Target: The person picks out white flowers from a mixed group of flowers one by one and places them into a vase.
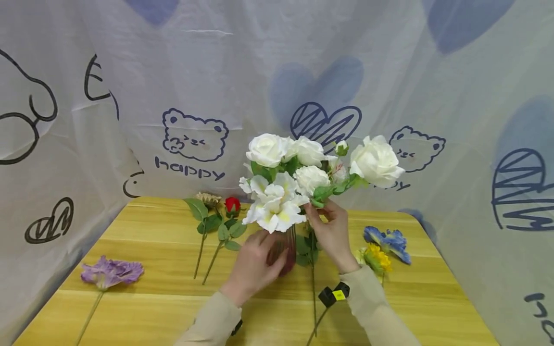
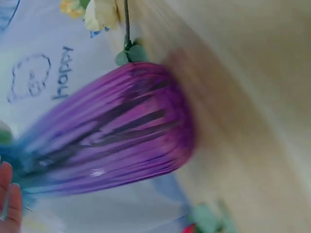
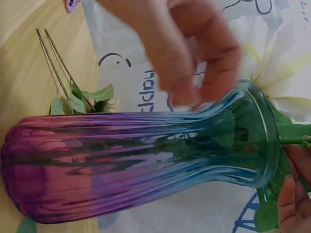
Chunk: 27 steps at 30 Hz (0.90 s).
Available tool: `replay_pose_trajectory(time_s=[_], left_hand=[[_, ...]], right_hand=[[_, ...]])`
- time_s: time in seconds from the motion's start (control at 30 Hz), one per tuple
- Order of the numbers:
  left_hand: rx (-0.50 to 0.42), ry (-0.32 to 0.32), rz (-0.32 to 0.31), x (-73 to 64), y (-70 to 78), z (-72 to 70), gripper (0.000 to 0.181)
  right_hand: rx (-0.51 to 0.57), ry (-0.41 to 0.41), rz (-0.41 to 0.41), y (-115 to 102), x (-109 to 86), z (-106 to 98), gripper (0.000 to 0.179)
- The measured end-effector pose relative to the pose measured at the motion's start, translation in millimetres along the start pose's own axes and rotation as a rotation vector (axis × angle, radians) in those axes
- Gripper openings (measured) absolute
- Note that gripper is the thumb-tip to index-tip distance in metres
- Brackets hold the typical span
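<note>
A ribbed glass vase [image 3: 146, 155], pink and purple below and blue-green at the neck, stands upright on the table. Its bunch holds white roses [image 1: 267, 150], a ruffled white flower [image 1: 274, 204] and a large white rose [image 1: 375, 162] leaning out to the right. Beside the vase neck is my left hand [image 1: 255, 264], its fingers loosely bent with nothing seen between them; it looks blurred in the right wrist view. My right hand [image 1: 331, 230] pinches a stem among the leaves just above the rim; the blooms partly hide its fingertips.
On the wooden table [image 1: 156, 307] lie a purple flower [image 1: 111, 272] at left, a red rose [image 1: 232, 205] and a beige flower [image 1: 208, 199] behind. Blue [image 1: 389, 244] and yellow [image 1: 378, 258] flowers lie at right. A printed curtain [image 1: 242, 72] hangs around the table.
</note>
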<state>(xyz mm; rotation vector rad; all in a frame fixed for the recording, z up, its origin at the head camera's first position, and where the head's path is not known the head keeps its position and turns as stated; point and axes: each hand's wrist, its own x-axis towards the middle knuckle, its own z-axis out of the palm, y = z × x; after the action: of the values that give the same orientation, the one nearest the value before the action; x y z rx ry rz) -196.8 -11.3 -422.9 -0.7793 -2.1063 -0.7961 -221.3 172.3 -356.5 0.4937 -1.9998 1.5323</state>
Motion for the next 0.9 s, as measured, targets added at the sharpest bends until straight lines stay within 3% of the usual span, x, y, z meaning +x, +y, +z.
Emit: replay_pose_trajectory(time_s=[0.1,0.23,0.37,0.47,0.57,0.7,0.77,0.9], left_hand=[[0.069,0.013,0.158,8.7,10.5,-3.7,0.027],[0.092,0.055,0.226,21.3,17.1,-8.4,0.035],[0.106,0.089,0.216,31.5,17.9,-12.8,0.043],[0.105,0.088,0.175,37.1,16.1,-16.9,0.048],[0.065,0.068,0.13,41.8,13.8,-21.0,0.049],[0.001,0.044,0.08,46.0,11.5,-24.3,0.05],[-0.021,0.045,0.07,47.2,10.8,-25.1,0.051],[-0.054,0.054,0.054,47.4,9.0,-25.3,0.053]], right_hand=[[-0.013,0.016,-0.024,0,0.6,-3,0.009],[-0.043,0.067,-0.049,-1,0.2,-8,0.007],[-0.056,0.147,-0.101,-4,0.7,-12,0.007],[0.01,0.182,-0.141,-8,2.4,-14,0.019],[0.108,0.189,-0.111,-11,2.9,-16,0.028],[0.148,0.185,-0.005,-16,2.1,-17,0.02],[0.137,0.19,0.003,-20,3.3,-18,0.018],[0.135,0.226,-0.068,-29,8.8,-23,0.017]])
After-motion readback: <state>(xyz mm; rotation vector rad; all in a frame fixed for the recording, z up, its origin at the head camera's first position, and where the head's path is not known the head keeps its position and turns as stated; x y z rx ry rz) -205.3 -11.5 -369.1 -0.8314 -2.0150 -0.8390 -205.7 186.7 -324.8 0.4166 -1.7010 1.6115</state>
